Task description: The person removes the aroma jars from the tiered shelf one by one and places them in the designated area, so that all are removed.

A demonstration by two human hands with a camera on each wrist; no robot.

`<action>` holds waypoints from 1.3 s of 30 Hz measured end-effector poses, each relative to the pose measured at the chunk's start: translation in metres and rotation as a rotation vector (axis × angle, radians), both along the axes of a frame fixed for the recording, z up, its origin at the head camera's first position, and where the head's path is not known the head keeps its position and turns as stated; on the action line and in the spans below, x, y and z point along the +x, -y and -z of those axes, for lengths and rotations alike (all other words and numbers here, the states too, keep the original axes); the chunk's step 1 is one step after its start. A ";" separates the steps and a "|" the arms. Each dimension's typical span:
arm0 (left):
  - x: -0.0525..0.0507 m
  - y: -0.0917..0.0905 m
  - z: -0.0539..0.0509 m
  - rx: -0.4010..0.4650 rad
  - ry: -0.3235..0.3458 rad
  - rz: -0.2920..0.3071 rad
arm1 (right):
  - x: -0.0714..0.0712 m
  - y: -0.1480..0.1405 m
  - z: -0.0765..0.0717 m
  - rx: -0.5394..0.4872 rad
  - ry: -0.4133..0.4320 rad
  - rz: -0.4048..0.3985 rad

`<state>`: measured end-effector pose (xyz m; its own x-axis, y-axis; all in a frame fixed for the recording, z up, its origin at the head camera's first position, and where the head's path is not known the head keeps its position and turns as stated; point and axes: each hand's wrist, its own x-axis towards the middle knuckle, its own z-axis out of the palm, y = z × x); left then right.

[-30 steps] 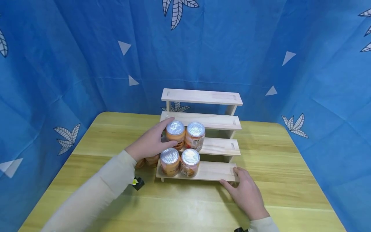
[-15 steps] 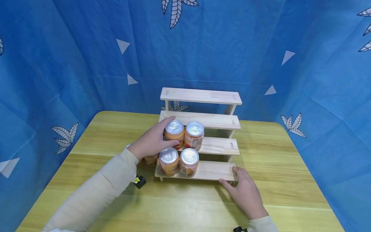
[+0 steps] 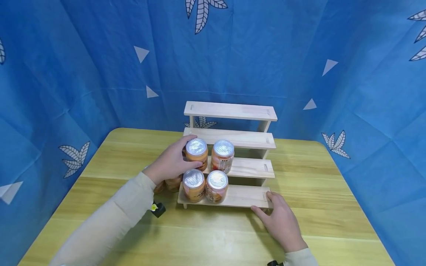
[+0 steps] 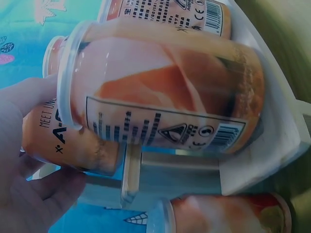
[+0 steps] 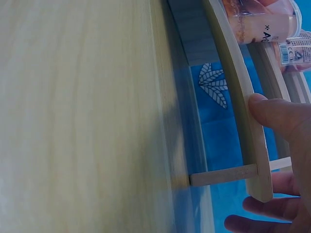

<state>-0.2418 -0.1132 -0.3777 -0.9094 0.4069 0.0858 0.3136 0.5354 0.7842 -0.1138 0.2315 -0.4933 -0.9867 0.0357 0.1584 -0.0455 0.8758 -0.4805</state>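
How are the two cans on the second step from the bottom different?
The left can is gripped by the person's left hand, while no hand touches the right can. The left can is at the left end of the step; the right can is nearer its middle. Both have shiny silver tops.

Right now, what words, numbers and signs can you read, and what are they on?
"MEET UN", cut off, and a big "A": the jar in the left hand.
"CE" and a triangle sign: the front shelf's left jar.
"CE": the jar beside it.
The Chinese writing is mostly too blurred, and any numbers are too small to read.
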 end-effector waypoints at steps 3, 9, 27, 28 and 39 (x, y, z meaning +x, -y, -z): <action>0.003 0.006 -0.001 0.017 -0.021 -0.028 | 0.000 0.000 0.000 0.002 -0.001 0.000; 0.007 0.023 -0.002 0.063 -0.086 -0.077 | 0.000 0.000 -0.001 0.002 0.007 -0.006; 0.034 0.106 -0.001 -0.028 -0.101 -0.281 | 0.000 0.000 -0.003 -0.004 0.022 0.000; 0.036 0.110 -0.001 -0.034 -0.104 -0.294 | 0.000 0.000 -0.003 -0.003 0.026 -0.001; 0.056 0.147 0.007 -0.056 -0.100 -0.361 | 0.000 0.000 -0.006 0.003 0.042 -0.011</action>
<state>-0.1859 -0.2600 -0.3851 -0.9834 0.0683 0.1681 0.1703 0.6667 0.7256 -0.1139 0.2312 -0.4874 -0.9929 0.0240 0.1164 -0.0351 0.8766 -0.4800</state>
